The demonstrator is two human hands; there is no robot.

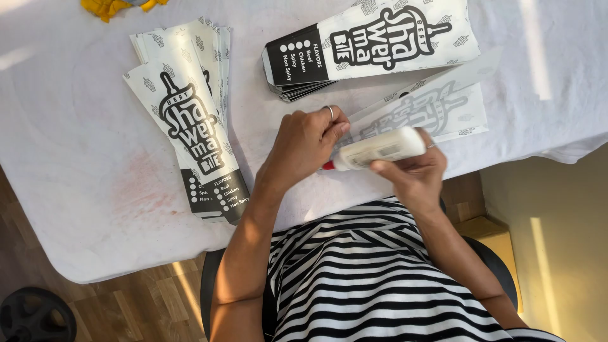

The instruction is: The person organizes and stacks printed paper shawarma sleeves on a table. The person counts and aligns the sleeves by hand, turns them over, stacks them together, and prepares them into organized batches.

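Right hand (415,174): fingers curled shut round a white glue bottle (379,149), thumb under, fingers over the far end. Bottle lies nearly level at frame centre, red tip (328,166) pointing to frame left. Left hand (304,142): fingers drawn together at the tip end of the bottle, a ring on one finger; whether they pinch the tip or the sheet edge beneath cannot be told.

Just behind the bottle, right of centre: a flat printed paper sleeve (443,111), pale side up, one flap lifted at an angle. The left fingertips sit at its near corner.

Upper centre to upper right: a stack of sleeves (373,44), white with black lettering and a black end panel, lying crosswise. Apart from the hands.

Left of centre: a second, fanned pile (190,120), running from upper left down toward the table's near edge, black panels at the near end. Near the left forearm, not touching.

Top left edge: a yellow cloth (114,6), partly cut off.

Surface: a table under a white cover (76,158), a faint reddish stain left of centre, sun patches on it.

Person seated, striped black-and-white top (373,272). Wooden floor (145,304) at lower left, a dark round object (35,316) in the corner. A yellowish box (491,237) at lower right.
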